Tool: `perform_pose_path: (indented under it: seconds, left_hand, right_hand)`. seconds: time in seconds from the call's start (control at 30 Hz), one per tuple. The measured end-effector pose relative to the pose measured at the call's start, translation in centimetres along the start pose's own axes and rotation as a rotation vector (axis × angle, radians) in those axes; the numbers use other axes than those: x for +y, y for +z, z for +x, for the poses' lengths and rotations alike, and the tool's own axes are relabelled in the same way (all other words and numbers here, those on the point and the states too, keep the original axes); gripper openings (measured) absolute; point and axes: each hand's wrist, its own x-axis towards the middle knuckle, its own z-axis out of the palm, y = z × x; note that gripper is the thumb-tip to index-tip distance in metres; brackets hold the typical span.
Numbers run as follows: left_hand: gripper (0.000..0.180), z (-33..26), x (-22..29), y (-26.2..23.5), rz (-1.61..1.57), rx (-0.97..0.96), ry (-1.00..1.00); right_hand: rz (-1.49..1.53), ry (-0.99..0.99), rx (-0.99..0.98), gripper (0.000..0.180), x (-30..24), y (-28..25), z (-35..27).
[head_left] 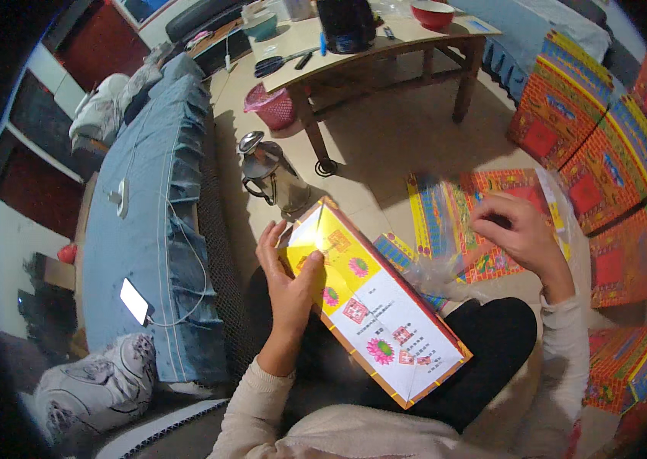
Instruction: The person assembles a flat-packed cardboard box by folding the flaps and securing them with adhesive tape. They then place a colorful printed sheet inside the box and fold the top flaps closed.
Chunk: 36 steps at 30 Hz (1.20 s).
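A long box-shaped paper packet (392,314) with white and yellow faces, pink flower prints and orange edges lies slanted over my lap. My left hand (290,275) grips its upper left part, thumb on the yellow face and fingers round the side edge. To the right of the packet and apart from it, my right hand (518,236) is raised with the fingers curled into a pinch. Whatever they hold, if anything, is hidden. Below that hand, clear plastic film (446,264) lies crumpled over red and yellow patterned packets (492,183) on the floor.
Stacks of similar red, yellow and blue packets (610,176) stand along the right. A metal kettle (273,176) and a pink basket (271,107) are on the floor ahead, by a wooden table (407,50). At left is a blue-covered sofa (136,252) with a charging phone (134,301).
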Motion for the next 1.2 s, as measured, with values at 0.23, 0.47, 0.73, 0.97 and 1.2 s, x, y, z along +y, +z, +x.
perform_pose_path:
  seconds: [0.23, 0.47, 0.73, 0.97, 1.2]
  left_hand:
    - [0.071, 0.2, -0.1, 0.8, -0.077, 0.023, 0.030]
    - [0.074, 0.1, -0.8, 0.6, -0.058, 0.050, -0.015]
    - [0.074, 0.2, -0.8, 0.7, -0.074, 0.066, 0.001]
    - [0.073, 0.2, -0.9, 0.7, -0.096, 0.066, 0.017]
    - [0.072, 0.3, -0.7, 0.5, -0.078, 0.053, 0.007]
  right_hand:
    - [-0.299, -0.419, -0.410, 0.016, -9.2, 6.2, 11.0]
    - [-0.474, -0.407, -0.624, 0.012, -12.0, 10.2, 14.4]
    - [-0.573, -0.444, -0.640, 0.011, -12.2, 12.0, 16.1]
    - [-0.599, -0.411, -0.679, 0.011, -12.3, 12.6, 16.7]
    - [-0.675, -0.496, -0.612, 0.010, -13.0, 12.1, 16.5]
